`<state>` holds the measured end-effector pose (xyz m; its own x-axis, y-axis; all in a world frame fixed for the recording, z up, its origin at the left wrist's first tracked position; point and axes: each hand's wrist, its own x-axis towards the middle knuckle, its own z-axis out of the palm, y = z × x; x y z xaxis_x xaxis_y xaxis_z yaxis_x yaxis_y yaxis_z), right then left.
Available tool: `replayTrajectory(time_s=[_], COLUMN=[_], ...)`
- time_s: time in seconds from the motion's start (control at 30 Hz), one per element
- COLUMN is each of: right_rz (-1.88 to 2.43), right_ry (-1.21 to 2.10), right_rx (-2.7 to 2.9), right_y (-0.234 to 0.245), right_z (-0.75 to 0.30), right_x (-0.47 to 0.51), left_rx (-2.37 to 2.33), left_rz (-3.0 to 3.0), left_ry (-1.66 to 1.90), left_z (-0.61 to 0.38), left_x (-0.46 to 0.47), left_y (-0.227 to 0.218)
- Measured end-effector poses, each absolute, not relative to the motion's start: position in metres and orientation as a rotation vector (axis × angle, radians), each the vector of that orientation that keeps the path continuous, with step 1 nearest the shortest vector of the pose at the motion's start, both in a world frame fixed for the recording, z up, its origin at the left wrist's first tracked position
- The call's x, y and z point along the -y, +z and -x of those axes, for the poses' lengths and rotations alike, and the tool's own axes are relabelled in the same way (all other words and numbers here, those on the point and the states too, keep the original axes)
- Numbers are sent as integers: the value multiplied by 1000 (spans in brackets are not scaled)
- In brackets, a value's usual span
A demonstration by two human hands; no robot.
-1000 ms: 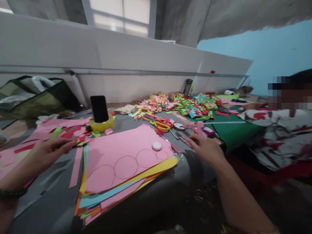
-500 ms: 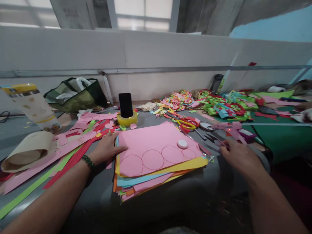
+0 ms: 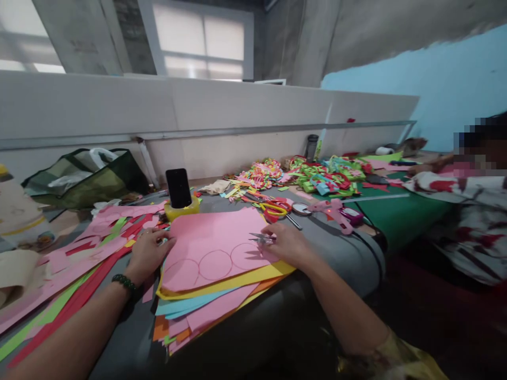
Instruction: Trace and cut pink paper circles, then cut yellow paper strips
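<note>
A pink sheet of paper [image 3: 209, 235] with a row of drawn circles lies on top of a stack of coloured sheets [image 3: 198, 303]. At its left edge, my left hand [image 3: 148, 253], wearing a green bead bracelet [image 3: 124, 282], has its fingers closed on the paper's side. Over the sheet's right part, my right hand [image 3: 291, 245] is closed around small scissors [image 3: 262, 238]. Their pointed metal blades face left, slightly apart, above the paper; their handles are hidden in the fingers. The sheet's right end is covered by that hand.
A phone [image 3: 178, 188] stands in a yellow tape roll [image 3: 182, 211] behind the stack. Yellow-handled scissors [image 3: 274, 211] and a pink glue gun [image 3: 335, 214] lie behind my right hand. Paper strips [image 3: 75, 279] cover the left side. Another person [image 3: 467, 211] sits at right.
My right hand has moved left with the scissors, from beside the stack to above the pink sheet. The white round piece is now out of sight. The view has turned right.
</note>
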<state>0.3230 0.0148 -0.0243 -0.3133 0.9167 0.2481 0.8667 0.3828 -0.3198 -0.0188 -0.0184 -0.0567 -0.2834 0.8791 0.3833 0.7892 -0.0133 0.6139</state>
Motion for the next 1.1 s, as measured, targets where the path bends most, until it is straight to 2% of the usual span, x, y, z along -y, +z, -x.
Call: replayTrajectory(time_s=[0.23,0.43,0.5,0.57,0.77,0.87,1.0,1.1], right_rz=[1950,1852,1597,1227,846,746,706,732], right_ry=[-1,18,222,655,1418,1537,1520,1479], right_rx=[1782,1671,1632,1687,1614,1454,1313,1353], right_y=[-19,-19,-16,-12,-7,-8,-8,-11], right_z=[-380,-398,-381,-357,-277,-253,-248,-260], right_x=[-35,-25,-5,19,55,51,56,71], left_rx=[-1970,-1628,-1543,-1477,-1260,-1223,-1155,-1080], left_rz=[-1641,-1333,-1228,-1148,-888,-767,-603,-568], left_ry=[1454,1628,1737,1856,2136,2162,2143,1883], left_z=[27,27,25,20,-18,-45,-76,-98], left_x=[30,44,51,60,97,117,145,165], left_y=[-47,-25,-16,-7,9,4,-16,-36])
